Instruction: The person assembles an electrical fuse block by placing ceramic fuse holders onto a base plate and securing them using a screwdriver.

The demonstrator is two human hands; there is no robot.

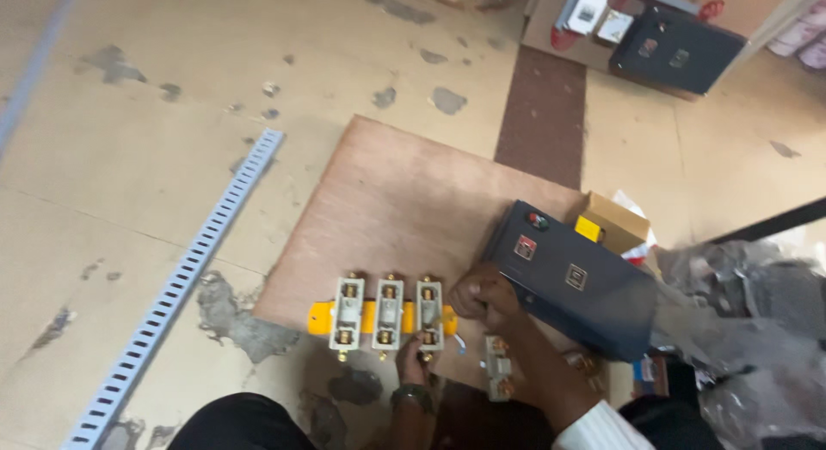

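Three white ceramic fuse carriers (388,316) on yellow bar (320,317), left hand (416,361) pinching nearest, right hand (482,297) fisted above: likely tipping, judging by bar overhanging brown plywood board (387,200).

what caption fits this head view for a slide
Both hands, left hand and right hand, at three fuse holders on a yellow bar.

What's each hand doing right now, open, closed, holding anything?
Left hand: fingers on the lower end of the rightmost white fuse holder on the yellow bar; grip unclear.
Right hand: closed in a fist; contents hidden.
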